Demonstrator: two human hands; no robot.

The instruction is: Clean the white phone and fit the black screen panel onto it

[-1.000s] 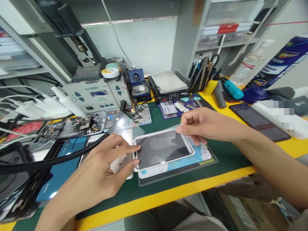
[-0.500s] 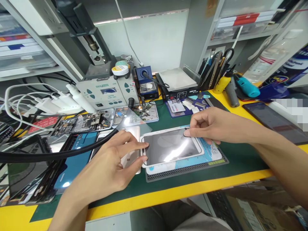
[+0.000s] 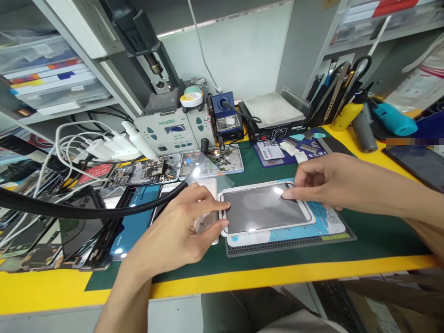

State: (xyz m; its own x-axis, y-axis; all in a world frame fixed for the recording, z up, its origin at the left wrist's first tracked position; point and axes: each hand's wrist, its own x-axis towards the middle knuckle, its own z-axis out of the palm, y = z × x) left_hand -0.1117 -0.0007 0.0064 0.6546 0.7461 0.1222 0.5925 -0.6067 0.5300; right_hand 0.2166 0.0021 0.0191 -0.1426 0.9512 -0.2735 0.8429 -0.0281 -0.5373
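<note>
A white phone (image 3: 311, 216) lies face up, with a dark, shiny, black-edged screen protector (image 3: 260, 210) over its front. My left hand (image 3: 183, 222) reaches in from the left. Its index finger and thumb are spread, the tips touching the protector's left end. My right hand (image 3: 319, 182) pinches the protector's upper right corner between thumb and index finger, the other fingers curled. Under the phone are a blue and white pad (image 3: 333, 222) and a grey perforated mat (image 3: 277, 246). A pale MI phone back (image 3: 208, 185) lies partly behind my left hand.
A black hose (image 3: 104, 210) crosses the left side above a blue phone (image 3: 133, 222) and piled phone parts. Behind stand a grey-white soldering station (image 3: 173, 132) and a flat heating plate (image 3: 274, 108). A yellow bottle (image 3: 347, 115) and tool holder are at right.
The view has swung left, so everything sits further right in the picture. Both hands keep their places on the screen protector, and the reflection on it has shifted.
</note>
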